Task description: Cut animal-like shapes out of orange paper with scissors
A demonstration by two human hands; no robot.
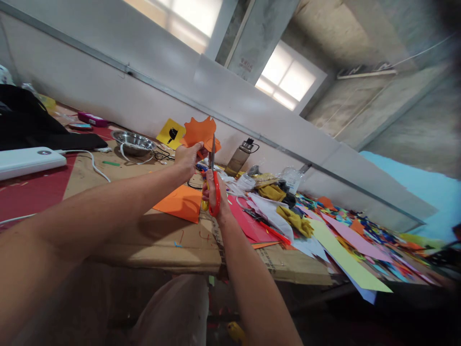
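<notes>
My left hand (188, 158) is closed on an orange paper cutout (200, 132) with a jagged, scalloped edge, raised above the table. My right hand (216, 191) grips red-handled scissors (215, 192), their blades pointing up against the right part of the orange paper. How far apart the blades are is hard to make out. Below my hands, an orange paper sheet (180, 203) lies on the cardboard-covered table (144, 240). Behind the left hand a yellow card (170, 134) with a black pot-like picture leans near the wall.
A metal bowl (134, 143) and a white power bank (32, 162) with a cable stand at left. A bottle (239, 157) is by the wall. To the right lie yellow gloves (296, 221), a second pair of red scissors (275, 231), coloured sheets (345, 250) and heaped scraps.
</notes>
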